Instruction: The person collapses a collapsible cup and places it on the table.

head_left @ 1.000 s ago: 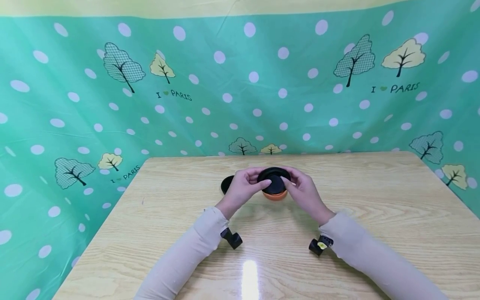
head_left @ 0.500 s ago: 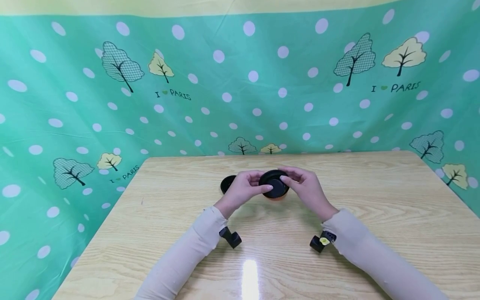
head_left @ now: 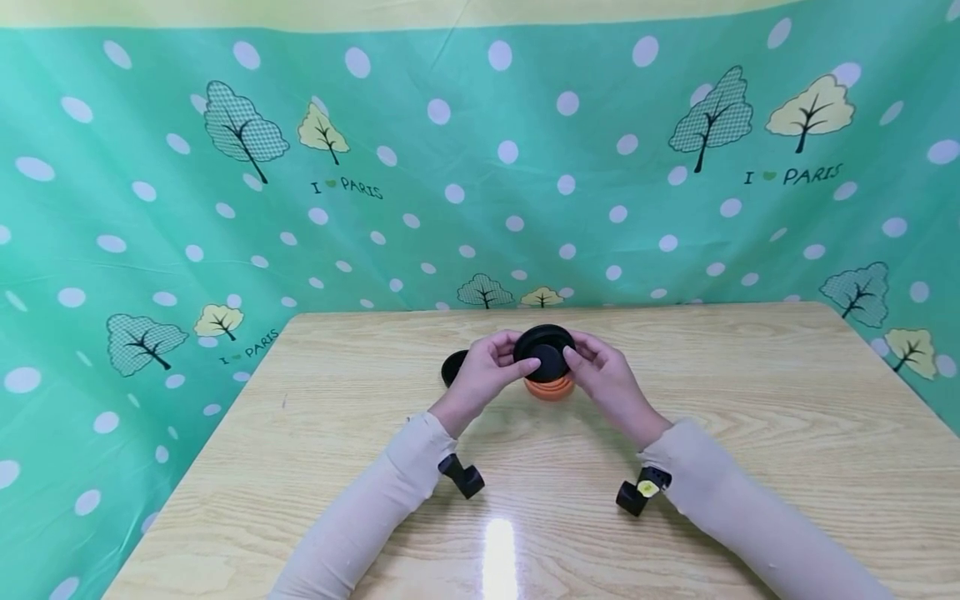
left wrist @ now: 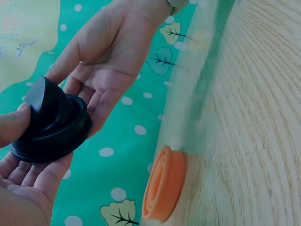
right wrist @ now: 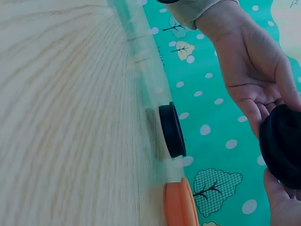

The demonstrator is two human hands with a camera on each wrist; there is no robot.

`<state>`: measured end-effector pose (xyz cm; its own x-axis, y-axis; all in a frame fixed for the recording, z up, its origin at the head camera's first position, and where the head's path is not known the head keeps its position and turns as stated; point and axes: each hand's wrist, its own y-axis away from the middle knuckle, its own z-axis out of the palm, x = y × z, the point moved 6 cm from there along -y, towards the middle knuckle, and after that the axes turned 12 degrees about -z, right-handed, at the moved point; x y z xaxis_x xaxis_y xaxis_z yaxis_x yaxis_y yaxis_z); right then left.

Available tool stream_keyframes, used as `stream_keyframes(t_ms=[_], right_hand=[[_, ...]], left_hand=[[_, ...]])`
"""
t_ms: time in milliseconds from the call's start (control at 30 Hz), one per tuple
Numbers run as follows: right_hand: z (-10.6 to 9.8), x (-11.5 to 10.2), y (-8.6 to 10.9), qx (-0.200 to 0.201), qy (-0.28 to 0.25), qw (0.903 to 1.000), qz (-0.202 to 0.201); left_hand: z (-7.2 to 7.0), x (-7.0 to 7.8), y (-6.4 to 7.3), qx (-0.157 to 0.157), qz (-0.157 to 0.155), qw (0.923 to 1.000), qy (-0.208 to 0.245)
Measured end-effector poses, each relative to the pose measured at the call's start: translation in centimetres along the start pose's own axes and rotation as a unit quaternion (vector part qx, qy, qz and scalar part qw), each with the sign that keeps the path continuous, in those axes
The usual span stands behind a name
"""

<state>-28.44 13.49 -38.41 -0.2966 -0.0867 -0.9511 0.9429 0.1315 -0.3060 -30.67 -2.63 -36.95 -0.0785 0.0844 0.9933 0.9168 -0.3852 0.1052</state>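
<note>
Both hands hold a round black stepped piece [head_left: 546,348], like a collapsible silicone cup, above the table. My left hand [head_left: 487,371] pinches its left side, thumb on the inner part and fingers behind. My right hand [head_left: 609,379] pinches the right side the same way. In the left wrist view the black piece [left wrist: 51,129] shows a wide rim, with its middle pushed out askew. An orange ringed piece [head_left: 550,389], folded flat with concentric ridges, lies on the table just below. Its rings face up in the left wrist view.
A shallow round black rimmed piece [head_left: 453,367] lies on the table left of the orange one, partly hidden by the left hand. The wooden table [head_left: 712,375] ends at a green dotted curtain [head_left: 420,167]. Each wrist carries a small black camera.
The black piece dipped over the orange one half a second ago and is now higher and tilted back, so more orange shows. Both hands keep their hold.
</note>
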Motion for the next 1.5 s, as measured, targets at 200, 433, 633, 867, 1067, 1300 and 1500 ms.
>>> stream_keyframes(t_ms=[200,433,633,867,1067,1300,1500], right_hand=[[0.1,-0.1,0.0,0.027,0.049,0.998,-0.029],[0.0,-0.7,-0.2,0.055,0.085,0.9916,-0.08],[0.3,-0.4,-0.4,-0.032,0.089,0.9942,-0.051],[-0.1,-0.2,-0.5,-0.078,0.128,0.9865,-0.066],[-0.5,-0.5,-0.5,-0.054,0.13,0.9881,-0.061],[-0.4,-0.2,-0.2,-0.024,0.055,0.9982,-0.005],[0.1,0.3,0.2,-0.002,0.055,0.9983,0.016]], left_hand=[[0.1,-0.1,0.2,0.009,0.003,0.9999,0.006],[0.5,0.1,0.5,0.008,0.006,1.0,-0.003],[0.5,0.0,0.5,-0.013,-0.014,0.9981,-0.059],[0.4,0.0,0.3,-0.036,-0.04,0.9928,-0.107],[0.3,-0.2,0.2,-0.019,-0.051,0.995,-0.083],[-0.1,0.4,0.5,0.024,-0.022,0.9993,-0.02],[-0.2,0.1,0.3,0.039,0.001,0.9992,0.005]])
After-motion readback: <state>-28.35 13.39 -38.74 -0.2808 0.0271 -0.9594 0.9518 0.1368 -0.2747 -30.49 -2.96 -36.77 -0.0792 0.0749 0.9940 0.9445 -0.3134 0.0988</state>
